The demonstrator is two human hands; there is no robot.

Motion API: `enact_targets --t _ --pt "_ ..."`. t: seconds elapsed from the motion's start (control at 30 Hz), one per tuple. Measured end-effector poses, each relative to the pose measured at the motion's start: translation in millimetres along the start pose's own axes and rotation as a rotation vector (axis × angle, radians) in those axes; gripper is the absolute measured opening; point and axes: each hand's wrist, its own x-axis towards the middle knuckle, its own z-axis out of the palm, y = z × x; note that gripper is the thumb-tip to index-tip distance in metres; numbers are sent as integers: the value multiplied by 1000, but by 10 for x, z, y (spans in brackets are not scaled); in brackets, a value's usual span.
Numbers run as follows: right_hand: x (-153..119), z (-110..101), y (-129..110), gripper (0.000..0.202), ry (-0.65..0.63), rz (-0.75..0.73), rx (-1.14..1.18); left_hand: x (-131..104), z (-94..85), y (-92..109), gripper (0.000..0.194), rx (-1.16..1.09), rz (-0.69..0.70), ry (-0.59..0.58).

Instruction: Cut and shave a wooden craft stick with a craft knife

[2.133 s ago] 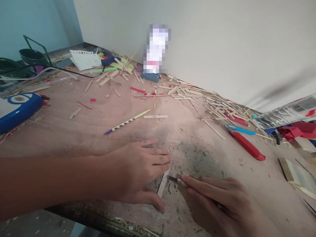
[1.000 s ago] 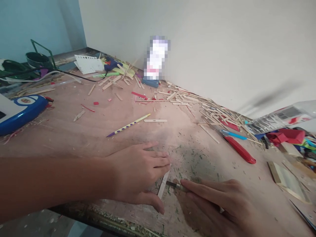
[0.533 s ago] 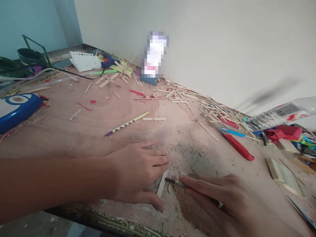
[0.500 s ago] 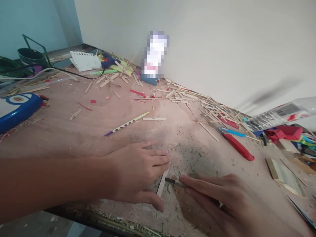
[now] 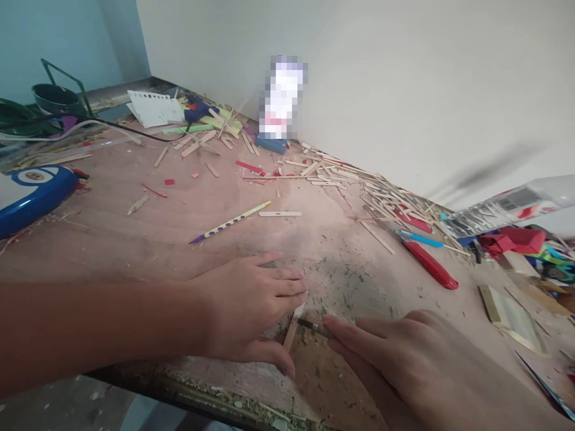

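Observation:
My left hand (image 5: 254,299) lies flat on the table with its fingers stretched out. Its fingertips and thumb press on a narrow wooden craft stick (image 5: 291,336), whose far end is hidden under the fingers. My right hand (image 5: 398,353) is closed around a slim craft knife (image 5: 314,327), index finger extended along it. The dark blade tip touches the stick between my left thumb and fingers. Most of the knife's handle is covered by my hand. Beyond my left hand lie a second craft stick (image 5: 280,214) and a spotted pencil (image 5: 231,222).
Many sticks (image 5: 335,173) are scattered by the wall. A lit, blurred phone (image 5: 282,99) stands behind them. On the right are a red box cutter (image 5: 431,265), a small wooden block (image 5: 512,317), scissors (image 5: 545,383) and a plastic bottle (image 5: 516,203). The table's front edge (image 5: 202,395) is close.
The view has shifted slightly. Both hands keep nearly the same pose, and the knife tip stays at the stick. The lit side of the stick now looks more shaded.

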Motion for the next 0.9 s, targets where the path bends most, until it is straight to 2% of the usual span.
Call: enact_targets --t 0.1,0.23,0.47,0.73,0.9 --pt "-39 -12 -42 26 -130 -7 -89 4 -3 -7 78 -16 -19 -34" --pt "-76 -13 -121 40 -68 -16 -141 -11 -11 -20 78 -48 -24 -56" --pt "-101 17 -58 15 -53 82 -128 -22 -28 3 78 -37 -20 -17" --pt "-30 -17 -184 34 120 22 -92 -28 11 -12 81 -20 -14 9" --pt "-70 -2 -182 31 111 30 -92 -47 73 -26 84 -23 -6 49"
